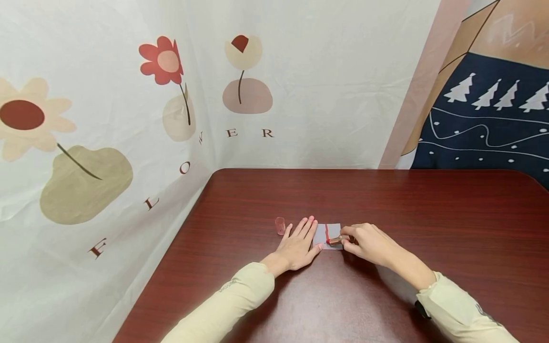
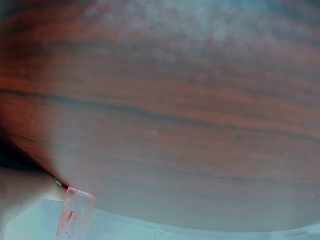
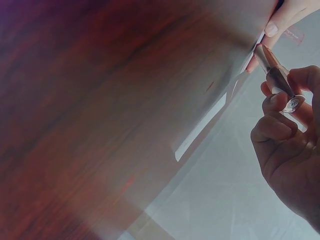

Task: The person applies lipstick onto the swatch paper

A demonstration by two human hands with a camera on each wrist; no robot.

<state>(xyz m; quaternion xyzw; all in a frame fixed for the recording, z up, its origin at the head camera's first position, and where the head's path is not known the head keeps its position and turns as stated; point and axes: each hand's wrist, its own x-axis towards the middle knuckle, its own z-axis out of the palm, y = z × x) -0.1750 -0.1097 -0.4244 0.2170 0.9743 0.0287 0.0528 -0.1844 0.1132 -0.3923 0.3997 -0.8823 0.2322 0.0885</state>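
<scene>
In the head view a small pale sheet of paper (image 1: 334,230) lies on the table, with a red line running down it. My left hand (image 1: 297,247) lies palm down with fingers spread, its thumb on the paper's left edge. My right hand (image 1: 368,243) pinches a lipstick (image 1: 338,240) between thumb and fingers, its red tip down at the lower end of the line. The right wrist view shows the lipstick's metallic tube (image 3: 276,77) tilted in those fingers. A clear pinkish cap (image 1: 280,226) stands left of my left fingers, and appears in the left wrist view too (image 2: 76,215).
Under everything is a dark red wooden table (image 1: 399,200) with rounded far corners. A white cloth printed with flowers (image 1: 326,85) hangs along its left and far sides. At the far right hangs a dark blue cloth with white trees (image 1: 484,124).
</scene>
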